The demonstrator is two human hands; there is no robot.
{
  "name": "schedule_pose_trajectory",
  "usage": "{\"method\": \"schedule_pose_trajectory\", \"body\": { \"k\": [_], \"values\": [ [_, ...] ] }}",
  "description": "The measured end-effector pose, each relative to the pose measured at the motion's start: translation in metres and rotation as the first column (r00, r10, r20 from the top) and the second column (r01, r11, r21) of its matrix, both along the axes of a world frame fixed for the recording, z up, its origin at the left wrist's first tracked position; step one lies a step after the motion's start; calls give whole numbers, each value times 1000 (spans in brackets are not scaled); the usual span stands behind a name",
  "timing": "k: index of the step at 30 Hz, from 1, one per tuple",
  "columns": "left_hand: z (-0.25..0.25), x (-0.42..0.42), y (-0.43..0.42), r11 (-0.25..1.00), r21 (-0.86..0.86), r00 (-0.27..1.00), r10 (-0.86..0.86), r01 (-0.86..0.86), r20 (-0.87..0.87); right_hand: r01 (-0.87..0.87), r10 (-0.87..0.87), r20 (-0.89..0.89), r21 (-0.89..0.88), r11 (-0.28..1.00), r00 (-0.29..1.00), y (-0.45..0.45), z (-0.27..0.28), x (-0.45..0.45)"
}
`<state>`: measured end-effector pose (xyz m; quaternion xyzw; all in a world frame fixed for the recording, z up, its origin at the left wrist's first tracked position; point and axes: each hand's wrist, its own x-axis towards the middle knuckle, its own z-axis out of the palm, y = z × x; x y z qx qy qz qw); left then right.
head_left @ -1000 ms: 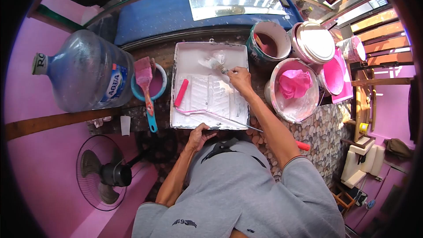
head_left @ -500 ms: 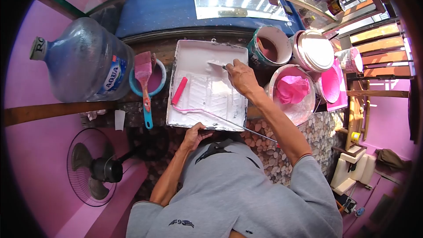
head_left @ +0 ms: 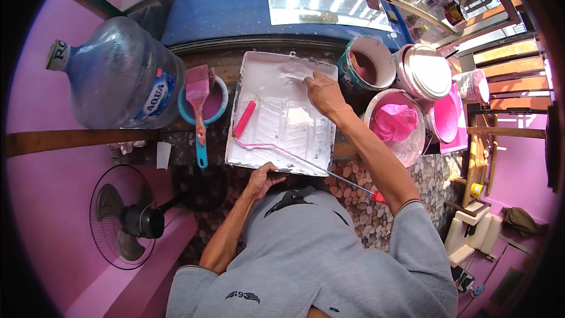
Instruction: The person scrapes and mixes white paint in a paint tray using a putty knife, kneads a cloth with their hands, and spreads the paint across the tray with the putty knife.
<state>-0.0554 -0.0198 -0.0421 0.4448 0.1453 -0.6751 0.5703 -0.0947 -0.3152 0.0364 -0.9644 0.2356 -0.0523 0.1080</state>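
My right hand [head_left: 324,95] is closed on a small flat tool, probably a scraper [head_left: 296,78], whose blade touches the white paint at the far end of the paint tray [head_left: 276,91]. My left hand [head_left: 260,180] grips the tray's near edge, its thumb on top and other fingers partly hidden below. A pink-sleeved paint roller [head_left: 244,119] lies across the tray, its handle reaching past the near right corner under my right forearm.
Left of the tray are a blue pot [head_left: 222,101] with a pink brush [head_left: 199,91] and a large water bottle [head_left: 118,76]. Several paint buckets [head_left: 376,62] stand at right. A fan [head_left: 126,218] is at lower left.
My right hand first lifted the tool out of the paint area and turned it, and now has its blade against the white paint. My left hand stays at the tray edge; the view shifted slightly.
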Motion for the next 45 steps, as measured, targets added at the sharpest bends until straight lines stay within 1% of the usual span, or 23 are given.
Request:
{"method": "schedule_pose_trajectory", "body": {
  "k": [2,3,5,6,10,12,13,15,16,20,22,23,25,27,29,33,35,37,40,41,43,44,45],
  "values": [
    [3,0,-1,1000,3,1000,5,-5,6,-105,105,-7,59,993,994,8,0,2],
    [3,-1,-1,1000,7,1000,6,-6,10,-109,110,-9,59,992,994,7,2,5],
    [2,-2,0,1000,2,1000,16,-16,9,-129,125,77,53,990,989,0,8,15],
    [2,-2,0,1000,-6,1000,20,-20,10,-118,114,90,49,992,989,-3,6,18],
    [3,-1,-1,1000,21,999,18,-18,36,-136,136,41,-13,991,990,-5,1,24],
    [0,-3,1,1000,4,999,23,-24,31,-174,170,60,74,982,984,-2,4,23],
    [-1,-4,1,999,5,999,32,-32,29,-182,178,58,75,980,982,-4,7,26],
    [-1,-4,1,1000,-8,999,20,-19,36,-222,218,114,24,975,969,-12,9,35],
    [-1,-4,1,1000,-9,999,25,-25,37,-198,197,111,1,980,974,-12,8,40],
    [3,-4,0,999,-4,998,41,-40,45,-241,241,103,-10,970,965,-4,-7,45],
    [3,-5,0,998,7,997,57,-57,45,-281,281,16,35,959,960,2,5,40],
    [2,-5,1,999,3,998,53,-53,46,-292,291,13,36,956,957,1,12,42],
    [0,-5,1,999,-3,998,50,-49,45,-278,276,74,13,961,958,-2,22,45],
    [0,-5,0,999,10,998,42,-43,35,-256,256,46,-3,967,966,-4,18,54],
    [0,-5,-1,999,18,998,39,-40,41,-267,265,145,-7,964,953,-4,3,61],
    [-1,-5,0,999,8,998,43,-44,40,-337,336,79,0,942,939,-1,-1,60],
    [-1,-5,0,998,15,998,54,-54,28,-319,319,70,-4,948,945,-3,18,59],
    [-2,-6,0,998,21,998,55,-55,20,-303,304,80,-25,953,949,-6,22,66],
    [-2,-5,0,998,22,998,56,-57,28,-268,266,203,-14,963,943,-7,7,81],
    [-2,-5,-1,998,26,998,51,-52,28,-268,265,204,-13,963,942,-5,1,82],
    [-1,-4,-1,998,32,998,51,-52,26,-328,321,162,19,944,933,3,-3,82],
    [0,-5,0,998,27,998,50,-50,23,-341,337,104,25,940,936,3,-3,79],
    [0,-5,0,999,21,999,49,-50,20,-349,345,101,27,937,933,4,7,78]
  ]
}}
